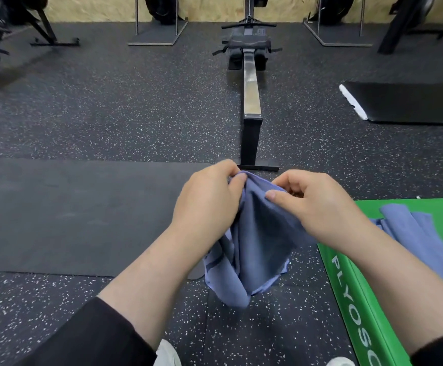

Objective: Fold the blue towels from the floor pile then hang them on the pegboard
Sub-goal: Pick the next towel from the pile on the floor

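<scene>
Crumpled blue-grey cloth towel hangs bunched just left of the green plyo box, its top edge pinched by left hand and right hand.

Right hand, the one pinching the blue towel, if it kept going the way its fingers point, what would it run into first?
The right hand points left across the held blue cloth towel, so it would probably meet the left hand gripping the same top edge first; depth is unclear.
</scene>
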Demonstrator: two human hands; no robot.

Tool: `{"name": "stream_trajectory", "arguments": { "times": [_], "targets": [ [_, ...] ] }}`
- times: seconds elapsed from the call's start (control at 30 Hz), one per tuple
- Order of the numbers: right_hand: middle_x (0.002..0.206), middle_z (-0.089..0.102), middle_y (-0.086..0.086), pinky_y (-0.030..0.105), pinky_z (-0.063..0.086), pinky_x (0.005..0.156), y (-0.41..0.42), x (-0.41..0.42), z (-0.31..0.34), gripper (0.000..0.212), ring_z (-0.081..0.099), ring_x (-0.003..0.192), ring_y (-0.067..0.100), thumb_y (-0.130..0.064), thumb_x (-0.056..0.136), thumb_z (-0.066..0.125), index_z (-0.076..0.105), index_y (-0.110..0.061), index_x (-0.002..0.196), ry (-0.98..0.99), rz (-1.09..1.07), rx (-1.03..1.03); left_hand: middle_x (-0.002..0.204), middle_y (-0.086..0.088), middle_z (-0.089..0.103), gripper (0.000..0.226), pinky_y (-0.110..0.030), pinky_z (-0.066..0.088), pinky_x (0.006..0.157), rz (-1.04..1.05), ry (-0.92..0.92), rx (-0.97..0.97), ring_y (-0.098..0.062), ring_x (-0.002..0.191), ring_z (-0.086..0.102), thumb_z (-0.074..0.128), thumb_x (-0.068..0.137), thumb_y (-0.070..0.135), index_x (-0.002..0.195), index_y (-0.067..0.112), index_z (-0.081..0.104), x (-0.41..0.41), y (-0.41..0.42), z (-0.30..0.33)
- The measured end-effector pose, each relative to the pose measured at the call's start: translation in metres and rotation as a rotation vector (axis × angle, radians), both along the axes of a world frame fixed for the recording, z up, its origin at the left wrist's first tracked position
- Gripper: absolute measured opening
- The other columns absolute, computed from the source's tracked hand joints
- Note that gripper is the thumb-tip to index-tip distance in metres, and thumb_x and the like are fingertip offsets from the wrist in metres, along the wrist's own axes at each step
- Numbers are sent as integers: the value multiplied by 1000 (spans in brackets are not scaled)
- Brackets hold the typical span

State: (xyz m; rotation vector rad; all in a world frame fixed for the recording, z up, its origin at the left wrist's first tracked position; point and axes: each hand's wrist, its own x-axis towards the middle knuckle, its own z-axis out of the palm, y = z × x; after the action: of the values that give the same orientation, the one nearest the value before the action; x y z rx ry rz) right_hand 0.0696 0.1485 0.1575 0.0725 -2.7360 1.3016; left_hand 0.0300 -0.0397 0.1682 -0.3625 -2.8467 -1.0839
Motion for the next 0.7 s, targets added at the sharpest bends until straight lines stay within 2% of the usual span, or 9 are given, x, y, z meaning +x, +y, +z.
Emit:
{"name": "stream_trajectory", "arguments": {
  "times": [0.13, 0.27, 0.3, 0.37, 0.4, 0.47, 0.53, 0.6, 0.7],
  "targets": [
    [50, 45, -6, 33, 29, 55, 10, 0, 1, 36, 33, 50, 8, -42, 89, 71, 62, -14, 68, -75, -96, 97, 80, 10, 66, 22, -37, 48, 73, 97, -29, 62, -24, 83, 61, 51, 102, 39, 86, 25, 59, -3, -5, 0],
    [54, 34, -5, 32, 21, 52, 13, 2, 8, 49, 27, 52, 11, -44, 88, 71, 50, -9, 62, -80, -153, 23, 81, 13, 65, 17, -33, 42, 72, 115, -39, 66, -22, 89, 62, 55, 101, 39, 90, 27, 62, -4, -7, 0],
    [55, 31, -5, 29, 19, 50, 12, 3, 8, 49, 25, 52, 11, -43, 89, 71, 46, -13, 59, -63, -166, -29, 91, 13, 68, 13, -31, 42, 76, 108, -55, 80, -21, 97, 63, 59, 99, 40, 99, 29, 65, -4, -7, 1],
    [56, 28, -6, 25, 15, 46, 10, 4, 8, 47, 23, 52, 10, -41, 89, 71, 43, -19, 60, -39, -193, -119, 120, 4, 69, 40, -29, 43, 91, 78, -103, 31, -21, 120, 59, 68, 92, 44, 127, 24, 65, -5, -9, 4],
    [57, 28, -5, 26, 15, 47, 9, 4, 8, 45, 23, 53, 11, -42, 89, 71, 44, -19, 61, -42, -197, -149, 128, -1, 68, 48, -29, 43, 94, 61, -126, -17, -21, 123, 58, 71, 90, 45, 131, 20, 65, -5, -9, 4],
    [59, 29, -3, 29, 16, 49, 9, 4, 6, 43, 24, 56, 12, -43, 90, 70, 47, -19, 63, -72, -194, -177, 108, -9, 74, 29, -32, 48, 83, 30, -133, -102, -26, 104, 66, 71, 89, 37, 105, 12, 75, -6, -9, 2],
    [61, 32, -1, 31, 18, 53, 10, 3, 3, 45, 26, 58, 14, -41, 92, 69, 49, -11, 64, -118, -185, -205, 74, -15, 66, 30, -35, 46, 67, 28, -118, -120, -29, 73, 57, 66, 91, 28, 75, 3, 68, -6, -8, 0],
    [64, 42, 2, 31, 25, 58, 13, 3, 1, 40, 33, 61, 15, -35, 94, 68, 58, -3, 73, -177, -161, -265, 61, -6, 56, 34, -30, 39, 58, 69, -102, -50, -23, 63, 48, 62, 95, 27, 69, 6, 62, -5, -9, 0],
    [73, 60, 7, 31, 43, 61, 16, 2, -3, 21, 49, 69, 17, -19, 98, 63, 69, -2, 87, -295, -91, -343, 59, 5, 48, 32, -26, 31, 52, 158, -68, 142, -14, 58, 42, 57, 100, 30, 74, 10, 58, -7, -9, 0]
  ]
}}
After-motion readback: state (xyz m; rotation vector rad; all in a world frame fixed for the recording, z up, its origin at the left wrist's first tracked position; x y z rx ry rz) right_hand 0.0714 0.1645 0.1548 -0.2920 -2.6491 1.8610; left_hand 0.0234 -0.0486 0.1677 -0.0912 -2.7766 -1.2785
